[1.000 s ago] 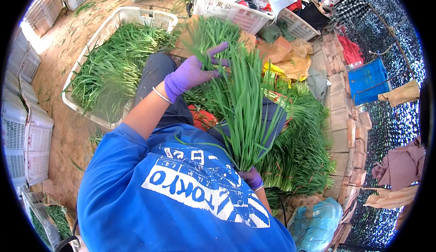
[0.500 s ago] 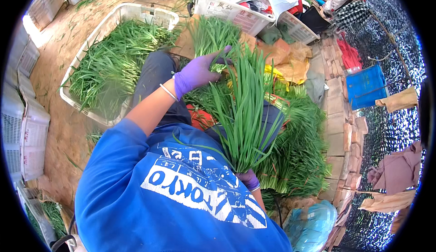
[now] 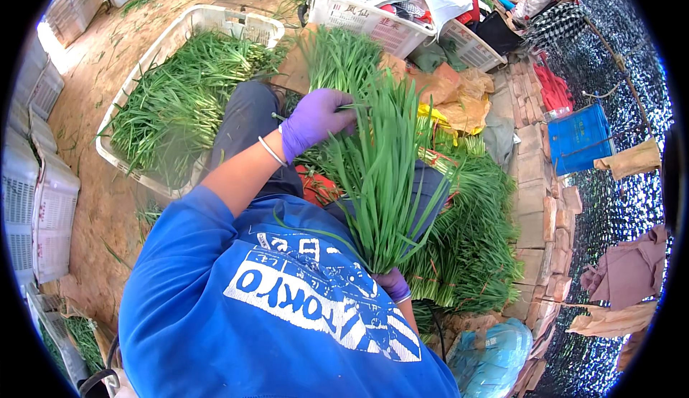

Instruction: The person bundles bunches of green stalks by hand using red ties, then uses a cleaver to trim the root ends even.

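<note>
A loose bunch of garlic chives (image 3: 384,190), long flat green leaves, stands upright in front of my blue sweatshirt. My right hand (image 3: 393,283), in a purple glove, is closed around its lower end; the bunch hides most of those fingers. Up at the leaf tips, my left hand (image 3: 318,122), also purple-gloved, has its fingers drawn together on some leaves at the bunch's left side. Tied bundles of chives (image 3: 477,233) are piled to the right of my legs. More chives (image 3: 344,57) lie just beyond my hands.
At the left stands a white crate (image 3: 115,104) heaped with chives. Another white crate (image 3: 366,21) with bags and cloths is at the back. A brick edging (image 3: 531,183) runs down the right, near a blue container (image 3: 580,138). A clear blue plastic bag (image 3: 495,355) lies lower right.
My left hand has gone from spread fingers above the leaf tips to closed fingers, slightly lower. The leaf tops have shifted a little; my right hand stays in place.
</note>
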`<control>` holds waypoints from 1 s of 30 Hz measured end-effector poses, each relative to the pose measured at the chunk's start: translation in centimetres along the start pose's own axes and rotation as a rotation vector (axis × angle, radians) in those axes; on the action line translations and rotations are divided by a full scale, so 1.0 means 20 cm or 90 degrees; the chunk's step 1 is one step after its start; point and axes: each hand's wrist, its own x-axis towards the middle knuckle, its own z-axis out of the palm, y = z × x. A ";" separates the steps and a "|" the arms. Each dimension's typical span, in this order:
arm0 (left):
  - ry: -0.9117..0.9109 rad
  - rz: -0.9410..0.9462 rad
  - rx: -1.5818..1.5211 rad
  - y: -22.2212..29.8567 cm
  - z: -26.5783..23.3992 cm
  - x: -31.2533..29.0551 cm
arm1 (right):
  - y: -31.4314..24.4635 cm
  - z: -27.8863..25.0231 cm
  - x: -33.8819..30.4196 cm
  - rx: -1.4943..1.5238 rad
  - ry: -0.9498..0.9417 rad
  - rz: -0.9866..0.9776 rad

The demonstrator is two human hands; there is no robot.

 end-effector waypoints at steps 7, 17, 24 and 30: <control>0.080 -0.032 -0.310 -0.02 -0.11 0.02 | -0.01 0.03 0.01 -0.082 0.043 -0.029; -0.243 -0.037 -0.284 0.19 -0.21 0.09 | -0.06 0.06 0.00 -0.096 0.014 -0.021; -0.310 -0.044 -0.264 0.27 -0.14 0.16 | -0.04 0.04 0.00 -0.127 0.007 -0.027; -0.269 -0.048 -0.351 0.27 -0.11 0.12 | -0.04 0.05 0.01 -0.065 -0.010 -0.007</control>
